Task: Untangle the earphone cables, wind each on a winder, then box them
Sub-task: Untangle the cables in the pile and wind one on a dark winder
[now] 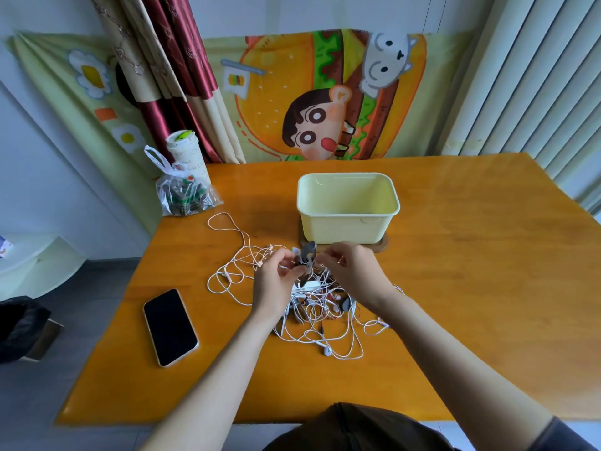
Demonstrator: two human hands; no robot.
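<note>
Dark cloth garment fills the near edge; two bare forearms reach out from it over the bench, an orange slab of glossy wood with rounded corners.

Left hand: fingers curled, pinching a small grey flat winder, held upright above the bench.
Right hand: fingers curled, fingertips closed just beside the winder's right edge, apparently on a strand of cable; the contact is too small to see clearly.

Beneath both hands lie the thin white earphone cables, a loose knotted heap. Loops trail far-left and to the right, and an earbud lies at the near side.

Pale yellow rectangular plastic box, lid off and smooth-walled with rounded corners, stands just beyond the hands on a brown wooden board.

Left of the heap, well apart: black glossy smartphone, face up, close to the bench's left edge.

Far-left corner: clear knotted plastic bag, crinkled, in front of a white paper cup.

Right half of the bench is bare wood out to its edge.
</note>
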